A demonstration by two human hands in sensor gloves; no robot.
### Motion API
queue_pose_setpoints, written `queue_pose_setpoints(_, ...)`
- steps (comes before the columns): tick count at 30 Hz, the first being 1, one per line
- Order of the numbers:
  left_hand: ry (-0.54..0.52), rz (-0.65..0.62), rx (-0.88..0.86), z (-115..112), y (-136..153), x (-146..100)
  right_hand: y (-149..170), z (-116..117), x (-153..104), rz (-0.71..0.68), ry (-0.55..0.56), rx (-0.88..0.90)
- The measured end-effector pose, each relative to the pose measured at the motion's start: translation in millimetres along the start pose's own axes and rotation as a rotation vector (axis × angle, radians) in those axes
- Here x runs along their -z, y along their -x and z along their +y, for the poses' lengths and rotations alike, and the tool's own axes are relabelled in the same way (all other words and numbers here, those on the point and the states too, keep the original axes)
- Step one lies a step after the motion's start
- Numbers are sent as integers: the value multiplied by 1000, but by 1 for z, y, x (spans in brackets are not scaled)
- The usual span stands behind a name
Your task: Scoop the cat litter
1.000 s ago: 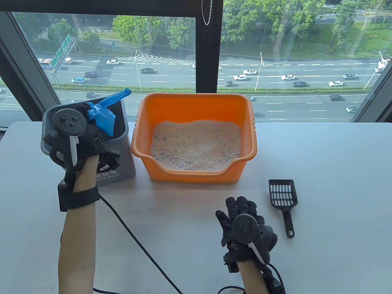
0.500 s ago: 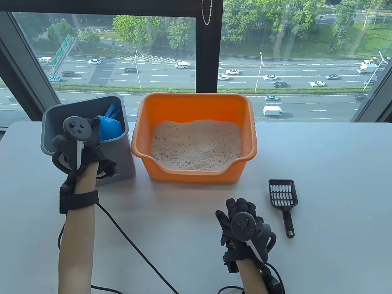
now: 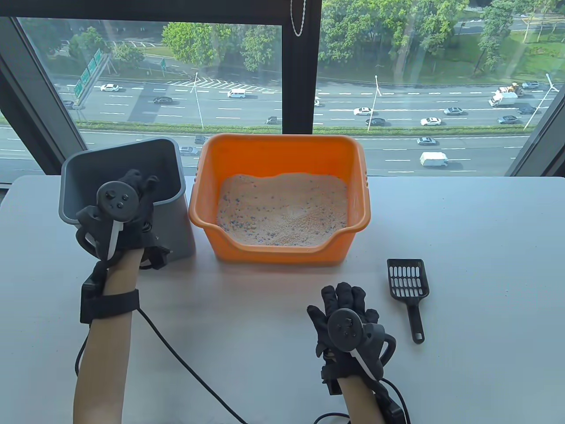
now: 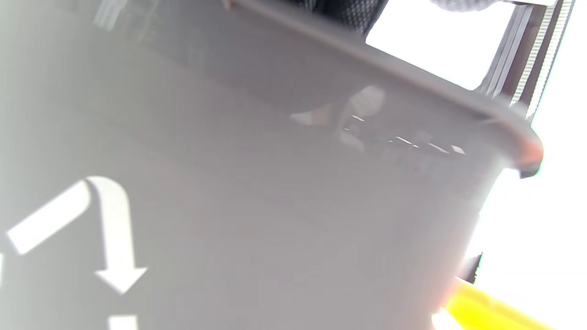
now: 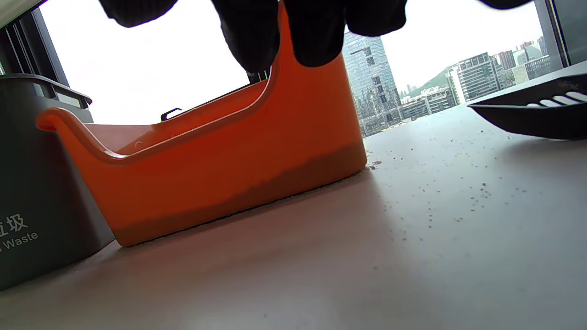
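Note:
The orange litter box [image 3: 282,140] holds pale litter [image 3: 282,207] at the table's middle back. A black slotted scoop [image 3: 408,278] lies on the table to its right. My left hand [image 3: 141,185] hovers over the front rim of the grey waste bin [image 3: 119,150], fingers spread and empty. The blue bag is out of sight. My right hand [image 3: 344,296] rests on the table with fingers extended, left of the scoop's handle and not touching it. The right wrist view shows my fingertips [image 5: 257,32], the litter box [image 5: 229,174] and the scoop [image 5: 532,114].
The grey bin's wall [image 4: 275,206] fills the left wrist view. The bin [image 5: 36,206] stands right beside the litter box's left side. A black cable [image 3: 185,340] runs over the table's front left. Litter grains [image 5: 458,192] are scattered on the table. A window is behind the table.
My left hand let go of the blue bag, which dropped into the bin out of sight, and drew back toward the bin's front rim. My right hand shifted slightly.

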State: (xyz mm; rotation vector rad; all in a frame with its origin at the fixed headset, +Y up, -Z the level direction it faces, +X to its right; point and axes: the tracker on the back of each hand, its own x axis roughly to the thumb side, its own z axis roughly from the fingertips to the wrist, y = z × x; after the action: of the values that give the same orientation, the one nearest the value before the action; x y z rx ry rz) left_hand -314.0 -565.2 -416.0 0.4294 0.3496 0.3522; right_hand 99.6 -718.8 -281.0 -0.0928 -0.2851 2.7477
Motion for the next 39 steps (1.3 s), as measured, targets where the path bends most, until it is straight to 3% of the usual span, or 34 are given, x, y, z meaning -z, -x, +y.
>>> queue_pose_setpoints(4, -14, -105, -10, 11, -9, -33, -7, 3, -3, -42, -41, -18)
queue_pose_setpoints(9, 52, -219, -43, 11, -14, -84, -15, 8, -6, -90, -80, -23)
queue_pose_setpoints(18, 209, -423, 111, -32, -14, -175, -24, 18, -9, -154, -197, -94)
queue_pose_setpoints(21, 322, -440, 127, -48, -12, -195, -26, 22, -10, -163, -231, -122)
queue_pose_setpoints(31, 449, -491, 206, -86, -11, -225, -29, 30, -10, -170, -282, -159)
queue_pose_setpoints(39, 478, -496, 192, -93, -11, -227, -27, 29, -10, -166, -267, -150)
